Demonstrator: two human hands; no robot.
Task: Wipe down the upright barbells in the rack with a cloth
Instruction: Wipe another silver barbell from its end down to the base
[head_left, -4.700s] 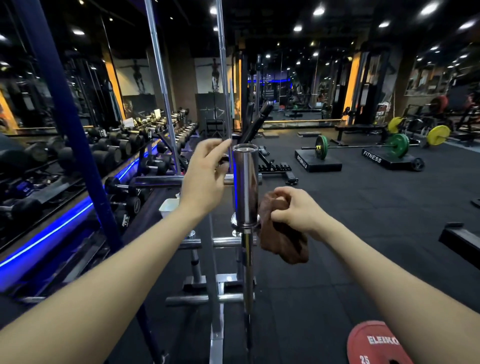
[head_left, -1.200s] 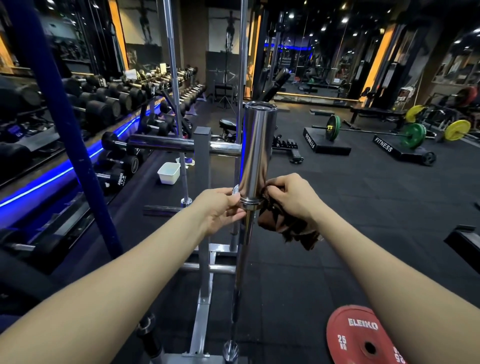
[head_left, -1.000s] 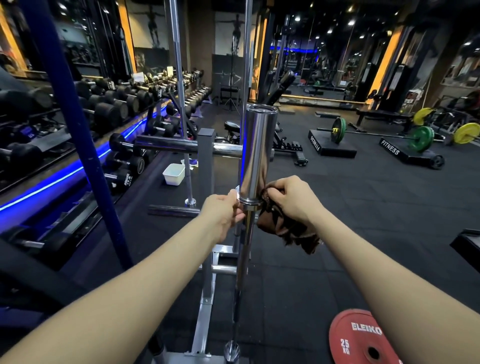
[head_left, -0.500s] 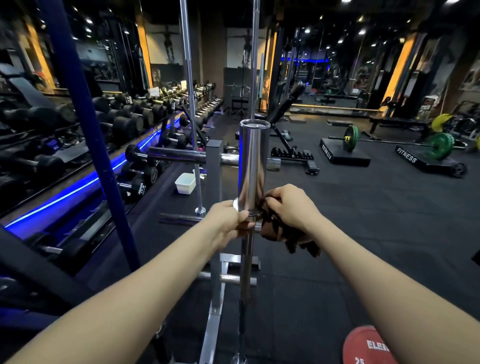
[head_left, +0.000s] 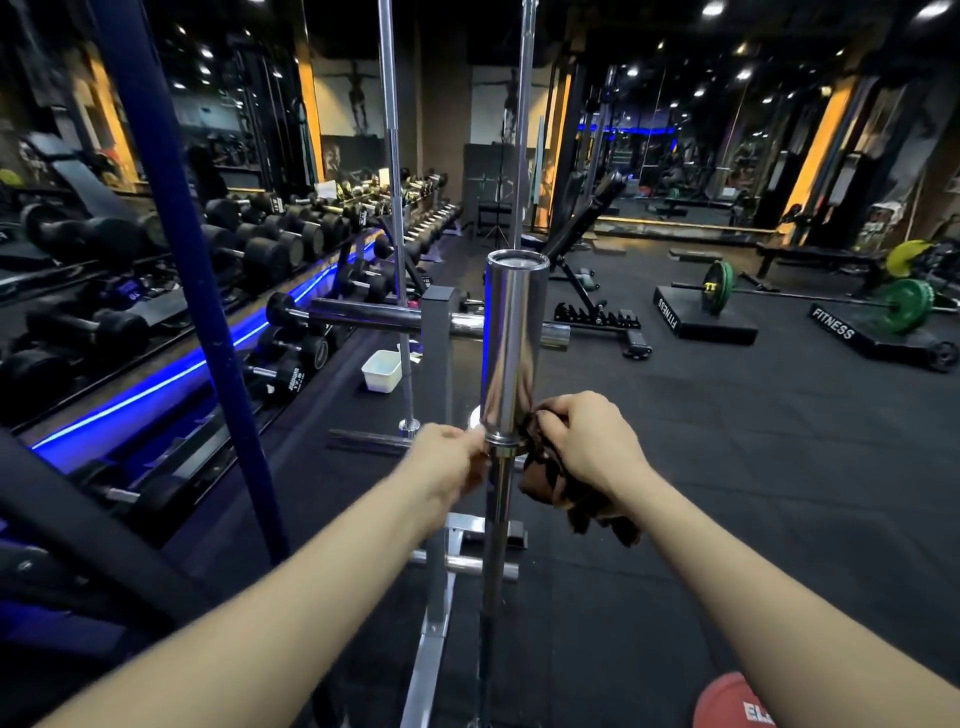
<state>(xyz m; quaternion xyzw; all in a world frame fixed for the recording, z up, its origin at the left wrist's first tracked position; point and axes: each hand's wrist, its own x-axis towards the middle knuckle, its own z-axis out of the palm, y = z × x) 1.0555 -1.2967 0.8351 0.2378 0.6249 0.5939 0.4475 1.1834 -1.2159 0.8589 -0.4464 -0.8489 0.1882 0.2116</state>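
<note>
The chrome barbell (head_left: 509, 358) stands upright right in front of me, its thick sleeve rising from the collar at hand level and its thin shaft running down to the bottom edge, where its foot is hard to make out against the silver rack (head_left: 435, 597). My right hand (head_left: 584, 447) is curled around a bunched brown cloth (head_left: 550, 480), pressing it against the bar just below the sleeve on the right; loose folds hang under my wrist. My left hand (head_left: 449, 460) is at the collar from the left, fingers bent toward the bar, but it is smeared and I cannot tell whether it truly grips. Two thinner bars (head_left: 392, 171) stand upright farther back, their tops cut off above. A white tub (head_left: 383, 370) sits on the floor to the left, beyond it the dumbbells (head_left: 270, 249), one end reading what looks like 17.5. At the near right, a red plate (head_left: 737, 701) is cut by the edge, showing only "EL". Far right, black platforms (head_left: 696, 325) both read FITNESS. A blue pole (head_left: 176, 234) crosses the left side.
</note>
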